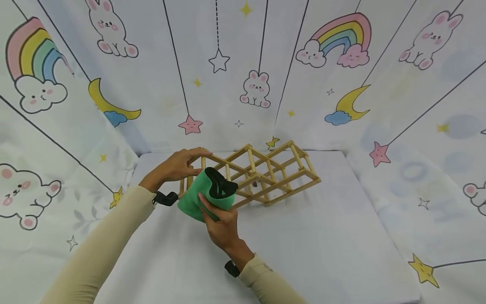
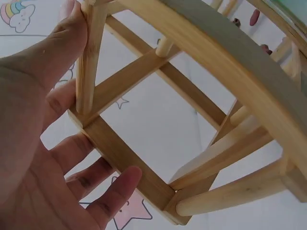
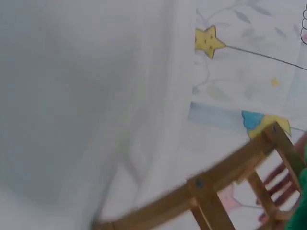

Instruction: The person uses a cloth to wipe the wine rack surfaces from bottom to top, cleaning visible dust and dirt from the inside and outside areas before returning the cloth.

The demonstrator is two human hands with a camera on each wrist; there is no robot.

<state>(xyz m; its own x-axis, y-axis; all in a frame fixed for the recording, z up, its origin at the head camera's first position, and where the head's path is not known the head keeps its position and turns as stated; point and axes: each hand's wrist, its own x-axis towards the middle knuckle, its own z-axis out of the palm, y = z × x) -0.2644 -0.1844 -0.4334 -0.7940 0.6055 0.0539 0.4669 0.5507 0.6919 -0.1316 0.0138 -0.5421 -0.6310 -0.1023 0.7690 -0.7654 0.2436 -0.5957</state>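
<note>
A folding wooden rack with crossed slats and round dowels stands on the white surface. At its left end my left hand grips the frame. In the left wrist view, that hand's thumb lies along an upright dowel, and its fingers reach round a slat. My right hand holds a rolled green cloth with a black inner side, thumb and fingers on either side of it. The roll is tilted against the rack's front left part and hides some of it. Only a green edge shows in the right wrist view.
White table covering lies under the rack. Around it rise walls of printed cloth with rabbits, stars and rainbows. Small dark reddish pieces show beyond the slats in the left wrist view.
</note>
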